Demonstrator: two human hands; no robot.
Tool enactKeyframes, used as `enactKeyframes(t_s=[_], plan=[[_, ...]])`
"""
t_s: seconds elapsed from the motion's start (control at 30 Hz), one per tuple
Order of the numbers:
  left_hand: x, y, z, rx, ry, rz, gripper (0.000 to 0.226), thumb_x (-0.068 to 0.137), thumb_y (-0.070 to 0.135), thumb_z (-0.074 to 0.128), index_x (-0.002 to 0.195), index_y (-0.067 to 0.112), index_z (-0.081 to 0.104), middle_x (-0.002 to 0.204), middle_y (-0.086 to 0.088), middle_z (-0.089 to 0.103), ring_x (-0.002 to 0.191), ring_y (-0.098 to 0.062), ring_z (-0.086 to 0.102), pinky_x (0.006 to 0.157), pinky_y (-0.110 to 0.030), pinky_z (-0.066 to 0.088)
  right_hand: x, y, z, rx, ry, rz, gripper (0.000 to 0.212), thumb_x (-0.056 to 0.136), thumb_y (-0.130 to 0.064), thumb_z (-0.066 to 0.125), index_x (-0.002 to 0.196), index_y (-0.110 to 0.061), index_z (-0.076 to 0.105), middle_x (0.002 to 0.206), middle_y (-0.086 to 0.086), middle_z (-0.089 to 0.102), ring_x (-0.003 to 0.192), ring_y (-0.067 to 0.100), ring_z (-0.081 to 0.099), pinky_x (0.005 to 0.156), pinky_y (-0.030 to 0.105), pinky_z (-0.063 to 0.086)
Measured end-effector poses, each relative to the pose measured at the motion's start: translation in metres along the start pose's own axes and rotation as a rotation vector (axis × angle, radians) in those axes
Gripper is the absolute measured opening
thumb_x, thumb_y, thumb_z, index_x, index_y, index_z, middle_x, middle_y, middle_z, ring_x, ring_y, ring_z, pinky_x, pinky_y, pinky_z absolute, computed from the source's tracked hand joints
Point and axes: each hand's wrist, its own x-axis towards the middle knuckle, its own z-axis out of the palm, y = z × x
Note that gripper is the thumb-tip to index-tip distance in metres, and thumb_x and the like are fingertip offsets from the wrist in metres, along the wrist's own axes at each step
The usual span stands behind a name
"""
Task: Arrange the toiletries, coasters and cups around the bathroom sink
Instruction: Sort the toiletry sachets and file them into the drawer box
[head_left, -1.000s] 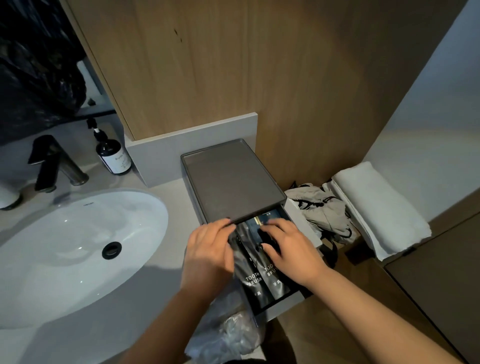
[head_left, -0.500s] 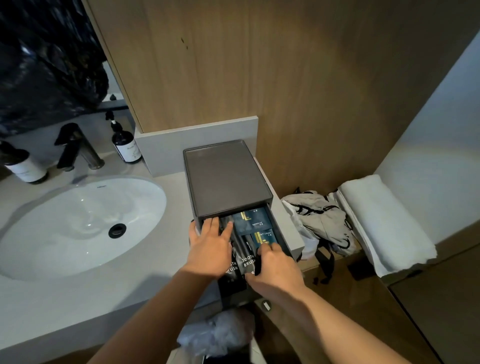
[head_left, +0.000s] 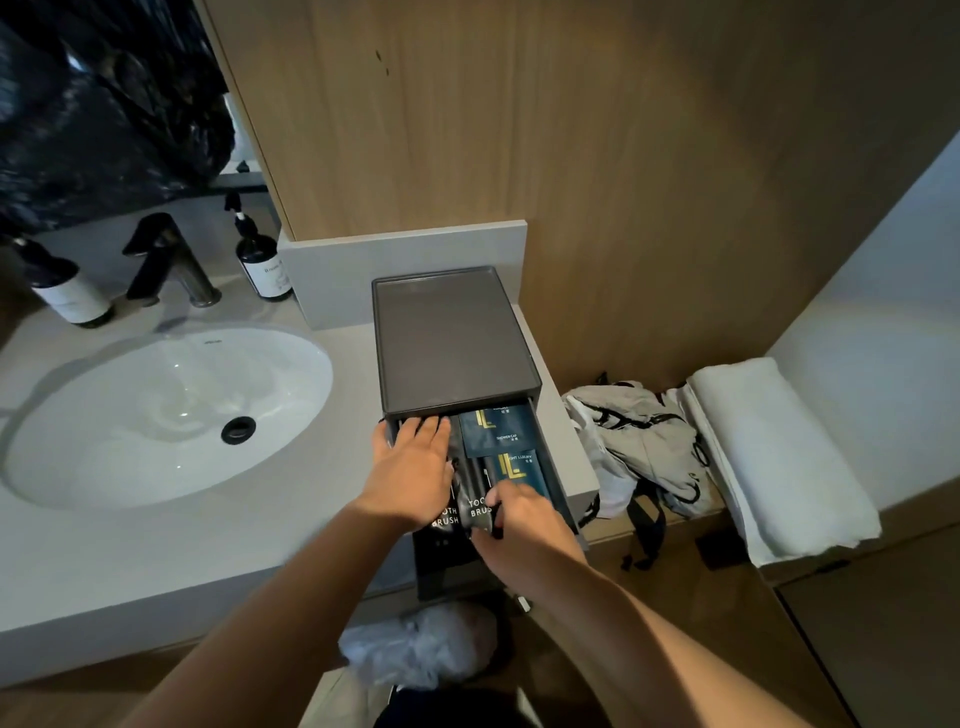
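Note:
A dark grey drawer box (head_left: 451, 338) stands on the grey counter (head_left: 156, 561) right of the white sink (head_left: 161, 410). Its drawer (head_left: 563, 488) is pulled out toward me and holds dark toothbrush packets (head_left: 477, 506) and blue sachets (head_left: 496, 428). My left hand (head_left: 413, 467) lies flat with straight fingers on the packets at the drawer's left side, fingertips at the box's front edge. My right hand (head_left: 519, 525) curls over the packets at the drawer's near right and pinches one toothbrush packet.
Two dark pump bottles (head_left: 262, 265) (head_left: 67, 288) flank the black faucet (head_left: 166, 260) behind the sink. A grey bag (head_left: 639, 441) and a folded white towel (head_left: 779, 457) lie on the lower wooden shelf at right. A white plastic bag (head_left: 421, 649) sits below the counter edge.
The drawer has slid further out of the box. My left hand shifted up toward the box's front edge; my right hand slid back to the near right of the drawer.

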Motion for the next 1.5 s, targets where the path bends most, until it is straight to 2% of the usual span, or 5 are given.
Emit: enactKeyframes(t_s=[0.33, 0.57, 0.93, 1.33, 1.5], plan=[[-0.089, 0.017, 0.013, -0.664, 0.154, -0.080, 0.068, 0.095, 0.027, 0.049, 0.153, 0.016, 0.015, 0.159, 0.007, 0.003, 0.148, -0.008, -0.001, 0.113, -0.014, -0.005, -0.030, 0.061, -0.031, -0.125, 0.049, -0.359, 0.062, 0.085, -0.058, 0.050, 0.139, -0.028, 0.043, 0.146, -0.009, 0.031, 0.140, 0.008, 0.021, 0.118, 0.035, 0.023], [-0.124, 0.040, 0.033, -0.828, 0.085, -0.098, 0.089, 0.092, 0.040, 0.056, 0.151, 0.030, -0.010, 0.151, 0.019, -0.034, 0.140, 0.004, -0.016, 0.116, -0.023, 0.007, -0.046, 0.071, -0.016, 0.093, -0.003, -0.275, 0.087, 0.088, -0.039, 0.064, 0.152, -0.033, 0.006, 0.157, -0.020, -0.011, 0.135, -0.008, 0.003, 0.113, 0.025, 0.020], [-0.115, 0.037, 0.040, -0.860, 0.118, -0.107, 0.094, 0.092, 0.033, 0.060, 0.151, 0.026, -0.012, 0.153, 0.015, -0.032, 0.142, 0.002, -0.008, 0.115, -0.022, 0.011, -0.033, 0.076, -0.011, 0.228, 0.016, -0.115, 0.096, 0.084, -0.042, 0.067, 0.153, -0.028, 0.001, 0.160, -0.009, 0.011, 0.134, 0.012, 0.038, 0.113, 0.041, 0.035], [-0.063, 0.005, 0.032, -0.905, 0.261, -0.112, 0.109, 0.082, 0.038, 0.072, 0.149, 0.024, -0.013, 0.160, 0.006, -0.016, 0.145, 0.001, -0.014, 0.110, -0.006, -0.005, 0.019, 0.057, -0.015, 0.239, 0.095, -0.110, 0.088, 0.088, -0.037, 0.063, 0.154, -0.020, 0.007, 0.160, -0.007, 0.015, 0.145, 0.006, 0.013, 0.111, 0.018, 0.013], [-0.037, -0.013, 0.031, -0.770, 0.312, -0.040, 0.116, 0.075, 0.057, 0.067, 0.144, 0.018, -0.017, 0.155, -0.007, -0.023, 0.146, -0.016, -0.021, 0.119, -0.024, -0.005, 0.038, 0.051, -0.015, 0.258, 0.168, -0.104, 0.091, 0.086, -0.032, 0.067, 0.153, -0.025, 0.007, 0.159, -0.011, 0.013, 0.136, -0.006, 0.005, 0.111, 0.018, 0.011]])
